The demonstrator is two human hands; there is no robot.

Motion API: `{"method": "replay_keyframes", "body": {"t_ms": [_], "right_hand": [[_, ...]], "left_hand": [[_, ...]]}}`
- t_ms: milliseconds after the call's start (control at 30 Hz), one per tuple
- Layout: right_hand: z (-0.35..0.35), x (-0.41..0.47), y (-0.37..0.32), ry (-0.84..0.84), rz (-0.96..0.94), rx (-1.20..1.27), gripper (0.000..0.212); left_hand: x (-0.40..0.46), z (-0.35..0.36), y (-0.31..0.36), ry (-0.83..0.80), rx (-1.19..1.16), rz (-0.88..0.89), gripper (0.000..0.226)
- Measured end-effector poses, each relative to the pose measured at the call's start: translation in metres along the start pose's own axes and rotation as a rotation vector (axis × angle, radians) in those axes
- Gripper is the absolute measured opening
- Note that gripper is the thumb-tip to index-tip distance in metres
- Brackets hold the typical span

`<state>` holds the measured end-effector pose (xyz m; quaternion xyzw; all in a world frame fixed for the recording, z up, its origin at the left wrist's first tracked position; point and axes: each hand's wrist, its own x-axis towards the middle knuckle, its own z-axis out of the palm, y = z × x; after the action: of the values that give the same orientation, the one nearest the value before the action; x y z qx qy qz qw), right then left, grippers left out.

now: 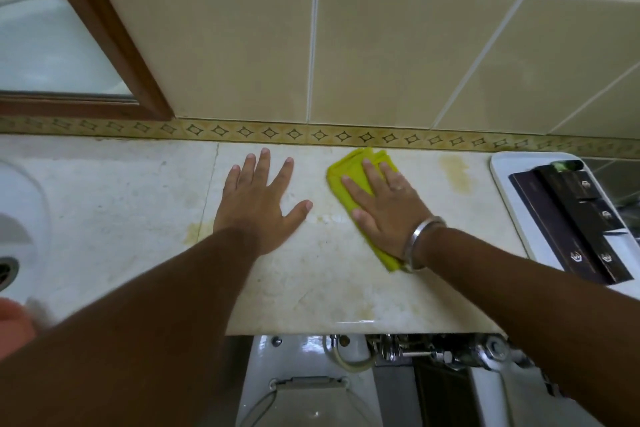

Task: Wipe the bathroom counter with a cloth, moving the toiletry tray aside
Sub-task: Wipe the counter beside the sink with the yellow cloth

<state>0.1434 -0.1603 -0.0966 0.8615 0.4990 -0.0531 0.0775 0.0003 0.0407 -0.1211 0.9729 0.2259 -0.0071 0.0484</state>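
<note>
A folded yellow-green cloth (349, 172) lies on the pale marble counter (138, 204), close to the back wall. My right hand (384, 204) presses flat on top of it, fingers spread, a metal bangle on the wrist. My left hand (263, 198) rests flat and open on the bare counter just left of the cloth, holding nothing. The white toiletry tray (502, 177) sits at the counter's far right end, carrying several dark boxes (571, 222).
A white sink basin (20, 215) with its drain is at the left edge. A wood-framed mirror (114, 45) hangs on the tiled wall. Yellowish stains (455, 173) mark the counter. A toilet (304, 388) and pipes sit below the counter's front edge.
</note>
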Motion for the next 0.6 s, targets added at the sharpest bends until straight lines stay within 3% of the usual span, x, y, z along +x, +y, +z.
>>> {"method": "replay_keyframes", "body": {"t_ms": [100,167,267,367,500,600], "right_hand": [[0.003,-0.036,0.000,-0.041,-0.339,0.021,0.061],[0.005,-0.046,0.029,-0.059,-0.413,0.052,0.060],[0.000,-0.025,0.055,-0.016,-0.105,0.072,0.062],[0.001,0.000,0.017,0.017,0.094,0.054,0.062],[0.014,-0.050,-0.015,0.001,-0.347,0.043,0.059],[0.010,-0.084,0.030,-0.071,-0.451,0.072,0.056]], "left_hand": [[0.001,0.000,0.000,0.008,0.006,0.004,0.083],[0.000,0.001,-0.001,0.009,0.004,0.003,0.084],[0.001,-0.001,0.000,0.008,-0.001,-0.003,0.088],[0.001,-0.001,0.000,-0.003,-0.008,-0.003,0.085],[0.001,0.000,-0.001,0.012,0.011,0.006,0.080],[0.002,0.002,-0.002,0.020,0.025,0.008,0.081]]}}
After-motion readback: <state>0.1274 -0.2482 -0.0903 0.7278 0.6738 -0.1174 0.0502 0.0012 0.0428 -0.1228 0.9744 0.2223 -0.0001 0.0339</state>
